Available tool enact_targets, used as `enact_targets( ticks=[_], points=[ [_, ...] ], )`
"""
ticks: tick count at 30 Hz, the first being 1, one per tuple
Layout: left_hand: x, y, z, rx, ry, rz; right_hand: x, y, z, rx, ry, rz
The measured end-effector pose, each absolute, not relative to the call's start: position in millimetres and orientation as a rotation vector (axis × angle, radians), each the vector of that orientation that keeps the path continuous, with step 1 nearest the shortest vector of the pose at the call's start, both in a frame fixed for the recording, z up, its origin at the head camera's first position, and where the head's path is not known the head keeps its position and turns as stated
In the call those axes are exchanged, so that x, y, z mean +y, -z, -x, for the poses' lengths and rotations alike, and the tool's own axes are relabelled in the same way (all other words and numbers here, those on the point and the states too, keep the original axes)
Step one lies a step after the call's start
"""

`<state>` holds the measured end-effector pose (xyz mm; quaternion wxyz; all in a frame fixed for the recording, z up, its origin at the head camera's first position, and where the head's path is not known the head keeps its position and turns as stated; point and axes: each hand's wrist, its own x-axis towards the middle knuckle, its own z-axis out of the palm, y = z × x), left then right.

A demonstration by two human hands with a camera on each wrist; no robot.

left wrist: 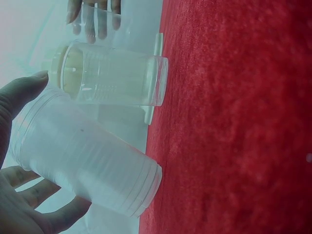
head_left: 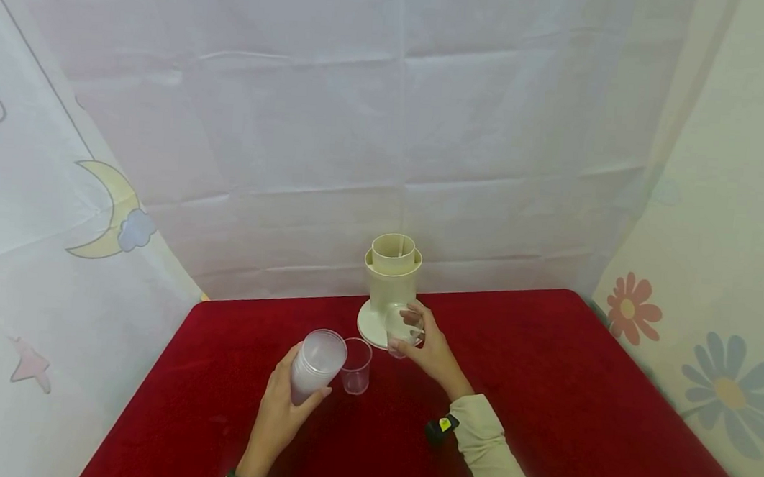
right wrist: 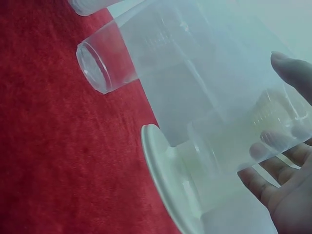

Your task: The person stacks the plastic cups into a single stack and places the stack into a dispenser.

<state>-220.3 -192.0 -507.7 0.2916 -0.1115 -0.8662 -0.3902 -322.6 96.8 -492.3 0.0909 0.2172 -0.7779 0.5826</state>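
My left hand grips a stack of nested clear plastic cups, tilted with the open rims up. In the left wrist view the stack lies between the thumb and the spread fingers. One clear plastic cup stands upright on the red cloth, just right of the stack. My right hand holds another single clear cup between thumb and fingers, in front of the cream cylinder's base. Its fingers show partly through the clear wall in the right wrist view.
Behind the cups, a cream cylinder with a narrower inner tube stands on a round base near the table's back edge. Red cloth covers the table. White sheeting hangs behind, with printed sheets at both sides.
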Motion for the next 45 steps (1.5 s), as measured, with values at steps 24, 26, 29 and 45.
enact_targets(
  ticks=[24,26,29,45],
  points=[
    [-192,508,221,-2.324,1.051,0.275,93,432,283,-2.192,-1.672,-0.736],
    [-192,508,220,-2.324,1.054,0.273,92,431,282,-2.184,-1.672,-0.746],
    [-192,508,221,-2.327,1.054,0.274,92,431,283,-2.163,-1.673,-0.759],
    [-192,508,221,-2.335,1.070,0.275,91,420,277,-2.102,-1.669,-0.805]
  ],
)
